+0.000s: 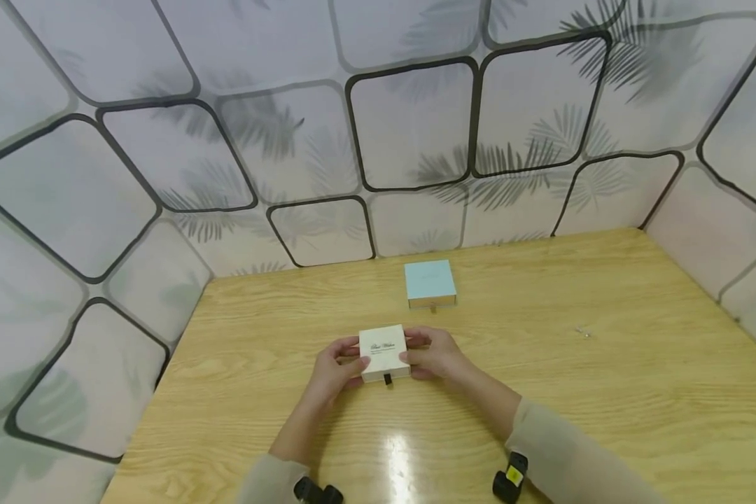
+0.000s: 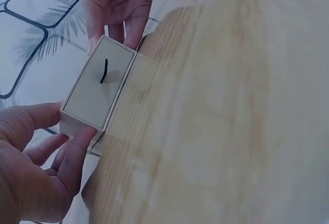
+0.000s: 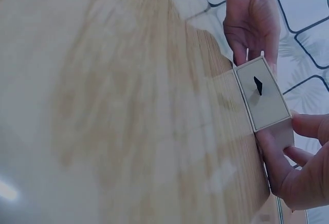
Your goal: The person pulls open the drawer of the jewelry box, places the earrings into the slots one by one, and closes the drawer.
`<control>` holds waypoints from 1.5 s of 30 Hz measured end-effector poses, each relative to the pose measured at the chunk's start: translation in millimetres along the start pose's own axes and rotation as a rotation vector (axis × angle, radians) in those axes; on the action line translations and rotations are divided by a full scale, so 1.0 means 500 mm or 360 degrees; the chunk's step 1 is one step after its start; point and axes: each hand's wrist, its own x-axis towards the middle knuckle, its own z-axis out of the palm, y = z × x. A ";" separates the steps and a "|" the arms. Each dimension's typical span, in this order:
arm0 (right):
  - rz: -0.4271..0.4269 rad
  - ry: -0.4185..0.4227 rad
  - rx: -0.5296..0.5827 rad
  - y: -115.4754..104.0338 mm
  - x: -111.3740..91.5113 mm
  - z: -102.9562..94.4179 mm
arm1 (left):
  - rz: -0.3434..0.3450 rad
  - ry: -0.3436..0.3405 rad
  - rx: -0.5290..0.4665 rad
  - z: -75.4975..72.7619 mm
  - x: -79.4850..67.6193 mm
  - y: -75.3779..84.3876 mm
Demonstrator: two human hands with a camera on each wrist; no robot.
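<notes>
A small cream drawer-style gift box point(image 1: 383, 350) with dark lettering on its lid is held between both hands in the middle of the table. Its black ribbon pull tab point(image 1: 388, 379) faces the person, and in the left wrist view the drawer front point(image 2: 100, 82) sits flush in its sleeve. My left hand point(image 1: 335, 371) grips the box's left side, thumb on the top edge. On the opposite side my right hand point(image 1: 436, 355) grips it the same way, with fingers along the side in the right wrist view point(image 3: 308, 167).
Behind the cream box a light blue box point(image 1: 430, 280) with a tan front and small tab stands on the wooden table point(image 1: 258, 336). A tiny shiny item point(image 1: 582, 332) lies to the right. A patterned cloth wall point(image 1: 416, 133) closes off the back and sides.
</notes>
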 end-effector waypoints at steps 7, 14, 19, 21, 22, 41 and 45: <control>-0.0032 0.0019 -0.0003 0.004 -0.006 -0.018 | 0.0042 -0.0049 -0.0008 0.015 0.005 -0.001; -0.0011 0.0024 -0.0021 0.012 -0.020 -0.039 | 0.0054 -0.0098 -0.0026 0.035 0.002 -0.006; -0.0049 0.0015 0.0006 0.007 -0.027 -0.056 | 0.0027 -0.0104 -0.0029 0.054 0.007 0.000; -0.0065 0.0014 0.0034 0.008 -0.028 -0.062 | 0.0021 -0.0107 -0.0026 0.061 0.009 0.002; -0.0069 0.0009 0.0049 0.009 -0.029 -0.066 | 0.0026 -0.0113 -0.0024 0.064 0.009 0.002; -0.0055 -0.0057 -0.0028 0.019 -0.054 -0.137 | -0.0002 -0.0184 0.0026 0.127 0.012 0.013; -0.0030 -0.0061 -0.0049 0.021 -0.058 -0.158 | -0.0009 -0.0195 0.0036 0.146 0.010 0.020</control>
